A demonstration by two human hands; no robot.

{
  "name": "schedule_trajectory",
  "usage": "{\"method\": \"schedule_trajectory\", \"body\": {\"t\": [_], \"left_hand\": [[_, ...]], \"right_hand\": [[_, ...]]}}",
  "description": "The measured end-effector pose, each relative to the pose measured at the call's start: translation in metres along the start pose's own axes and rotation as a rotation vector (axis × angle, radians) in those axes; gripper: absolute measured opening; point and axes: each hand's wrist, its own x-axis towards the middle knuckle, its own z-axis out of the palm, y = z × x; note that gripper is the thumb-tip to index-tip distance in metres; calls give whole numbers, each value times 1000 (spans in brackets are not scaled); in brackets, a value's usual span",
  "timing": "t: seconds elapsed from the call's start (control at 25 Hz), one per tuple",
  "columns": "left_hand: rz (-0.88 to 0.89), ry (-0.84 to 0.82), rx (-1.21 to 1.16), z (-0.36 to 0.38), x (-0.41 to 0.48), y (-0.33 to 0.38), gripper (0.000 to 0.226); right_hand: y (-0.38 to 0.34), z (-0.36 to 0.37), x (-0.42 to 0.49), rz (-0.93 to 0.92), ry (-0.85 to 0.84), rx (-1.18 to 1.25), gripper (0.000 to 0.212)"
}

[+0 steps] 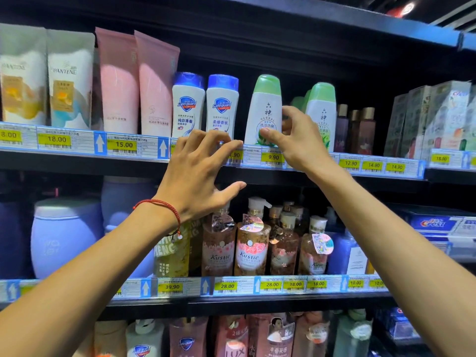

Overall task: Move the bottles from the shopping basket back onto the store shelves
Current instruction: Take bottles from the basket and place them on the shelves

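One green-capped white bottle [264,112] is seen standing upright on the upper shelf [257,173], just above centre of the frame, over the 9.90 price tag [273,157]. It is pinched by the right hand [296,140], whose thumb lies on the lower label and whose fingers wrap the bottle's right side. The left hand [195,176] is held spread and grips nothing, its fingertips resting near the shelf edge just left of the bottle. A matching green-capped bottle [322,112] is set just to the right, and two blue-capped bottles [206,104] are lined up to the left.

This bottle is judged to be placed, or very nearly so, with only a final straightening and a release left. The shopping basket is not shown anywhere in the frame, so how many bottles remain to be shelved cannot be told. Nothing else is held in either hand, and the lower shelves in the bottom half of the frame are seen well stocked.
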Motion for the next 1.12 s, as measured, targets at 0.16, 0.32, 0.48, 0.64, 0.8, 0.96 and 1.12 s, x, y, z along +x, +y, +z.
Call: {"method": "schedule_trajectory", "body": {"t": [0.16, 0.32, 0.48, 0.64, 0.8, 0.96, 1.12], "left_hand": [[-1, -14, 9, -1, 0, 0, 71], [-2, -25, 19, -1, 0, 0, 71], [-10, -59, 38, -3, -1, 1, 71], [2, -122, 76, -13, 3, 5, 72], [35, -199, 147, -31, -8, 12, 72], [-4, -249, 217, -58, -43, 28, 72], [-19, -360, 259, -85, -96, 57, 71]], "right_hand": [[6, 6, 1, -1, 12, -25, 46], [12, 13, 0, -23, 39, -77, 35], [10, 16, -17, -114, 162, -154, 44], [0, 10, -54, -329, 253, -277, 48], [0, 9, -88, -375, 160, -480, 60], [7, 7, -131, -383, 83, -592, 68], [18, 7, -185, -374, -19, -597, 70]]}}
